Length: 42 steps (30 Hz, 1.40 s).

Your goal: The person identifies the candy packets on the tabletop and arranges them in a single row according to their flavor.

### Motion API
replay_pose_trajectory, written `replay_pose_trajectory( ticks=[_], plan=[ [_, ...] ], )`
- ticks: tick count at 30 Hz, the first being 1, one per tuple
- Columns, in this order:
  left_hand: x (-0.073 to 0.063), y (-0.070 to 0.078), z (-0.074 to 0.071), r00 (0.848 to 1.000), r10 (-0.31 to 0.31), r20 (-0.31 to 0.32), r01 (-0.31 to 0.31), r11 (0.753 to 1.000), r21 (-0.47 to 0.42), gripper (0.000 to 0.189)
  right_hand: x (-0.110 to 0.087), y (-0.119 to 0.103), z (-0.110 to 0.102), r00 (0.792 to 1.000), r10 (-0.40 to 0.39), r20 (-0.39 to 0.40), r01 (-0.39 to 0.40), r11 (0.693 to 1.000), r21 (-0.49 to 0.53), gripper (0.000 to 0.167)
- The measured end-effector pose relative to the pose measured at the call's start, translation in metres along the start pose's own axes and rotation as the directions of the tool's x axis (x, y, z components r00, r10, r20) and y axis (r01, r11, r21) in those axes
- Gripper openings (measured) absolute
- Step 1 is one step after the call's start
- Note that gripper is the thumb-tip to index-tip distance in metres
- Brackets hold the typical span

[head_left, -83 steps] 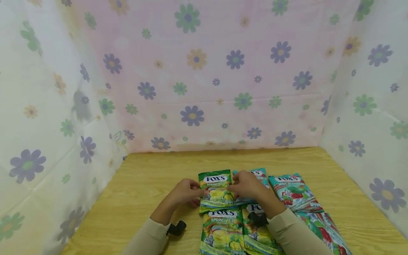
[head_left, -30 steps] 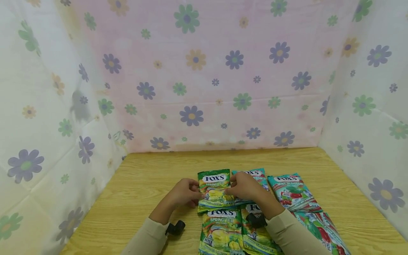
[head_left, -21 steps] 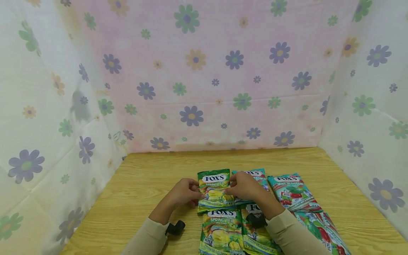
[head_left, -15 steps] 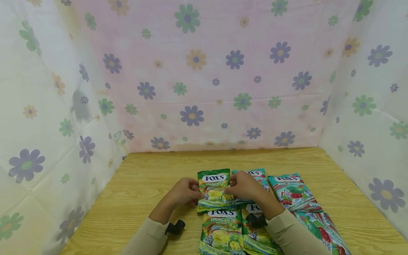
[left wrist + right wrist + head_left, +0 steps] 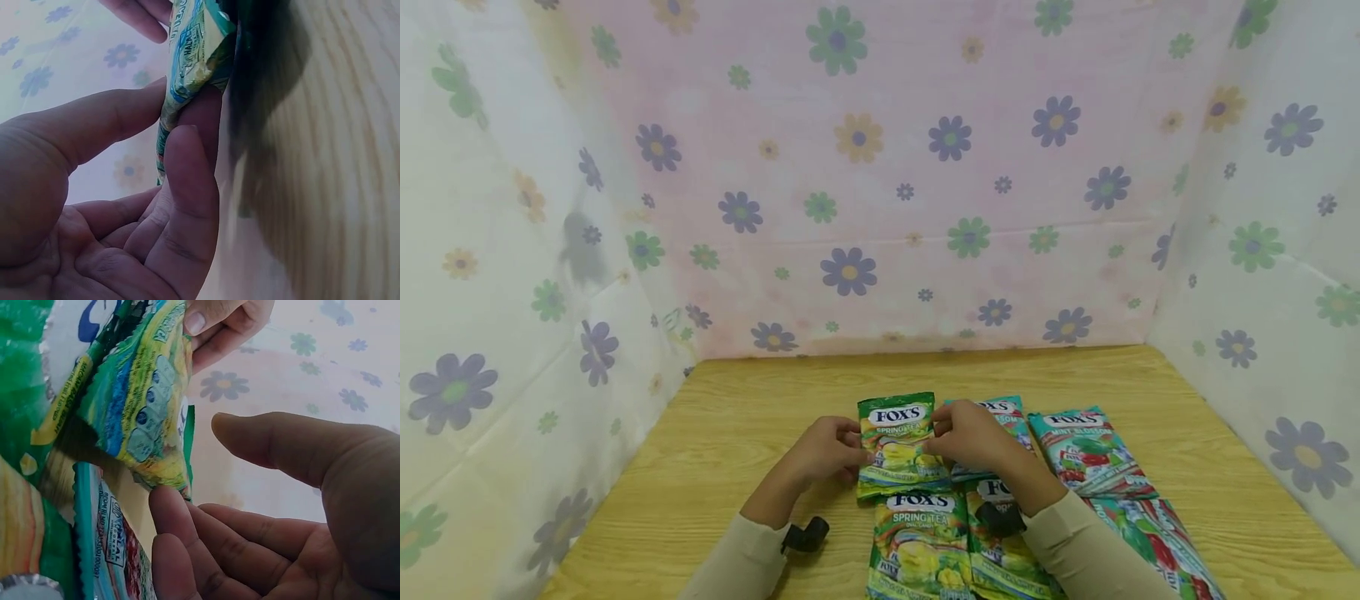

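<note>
"Right, the left hand [image 5: 827, 450] has the green Fox's Spring Tea packet [image 5: 898, 450] pinched along its left edge, thumb over the front, fingers tucked behind!"

"And the right hand [image 5: 977, 437]?"

"Looser: from that wrist, the thumb stands apart while the fingertips meet the lower right corner, fingers not curled round it."

"Where's the packet sitting?"

"At the top of the left column, tilted, its lower edge right at the head of the near-left Spring Tea packet [image 5: 917, 546]. From the left wrist, a finger's underneath and there's shadow on the wooden table [image 5: 760, 392]."

"How would you handle it?"

"Me, I'd square the side edges to the packet below, let the bottom seal touch down first, and slide the fingers out gently. Too firm a pinch might crumple the film."

"What can you read?"

"FOX'S in dark letters on a white oval, SPRING TEA beneath, and OVAL CANDY on the near-left one. MINT BLOSSOM is clear on the far-right teal packet [image 5: 1086, 454]; the middle teal packet [image 5: 1011, 417] gives only the tail of its name, behind the right hand."

"And the bottom strips?"

"Too blurred from here!"
</note>
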<state>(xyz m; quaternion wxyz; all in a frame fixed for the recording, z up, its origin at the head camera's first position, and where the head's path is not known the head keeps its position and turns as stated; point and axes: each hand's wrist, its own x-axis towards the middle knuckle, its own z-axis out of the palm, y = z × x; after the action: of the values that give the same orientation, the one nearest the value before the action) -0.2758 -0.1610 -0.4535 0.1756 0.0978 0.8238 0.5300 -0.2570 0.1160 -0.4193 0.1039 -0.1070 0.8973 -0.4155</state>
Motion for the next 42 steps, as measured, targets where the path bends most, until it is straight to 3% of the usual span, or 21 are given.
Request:
replay_pose_trajectory(
  ticks=[18,42],
  plan=[
    [-0.006,0.011,-0.02,0.997,0.023,-0.073,-0.019,0.998,0.06,0.069,0.012,-0.013,0.001,0.998,-0.047,-0.035,0.046,0.999,-0.025,0.052],
    [-0.019,0.01,-0.045,0.991,0.026,-0.129,-0.016,0.997,0.077,0.067,0.025,-0.029,0.015,0.989,-0.143,-0.037,0.141,0.989,-0.044,0.049]
  ],
)
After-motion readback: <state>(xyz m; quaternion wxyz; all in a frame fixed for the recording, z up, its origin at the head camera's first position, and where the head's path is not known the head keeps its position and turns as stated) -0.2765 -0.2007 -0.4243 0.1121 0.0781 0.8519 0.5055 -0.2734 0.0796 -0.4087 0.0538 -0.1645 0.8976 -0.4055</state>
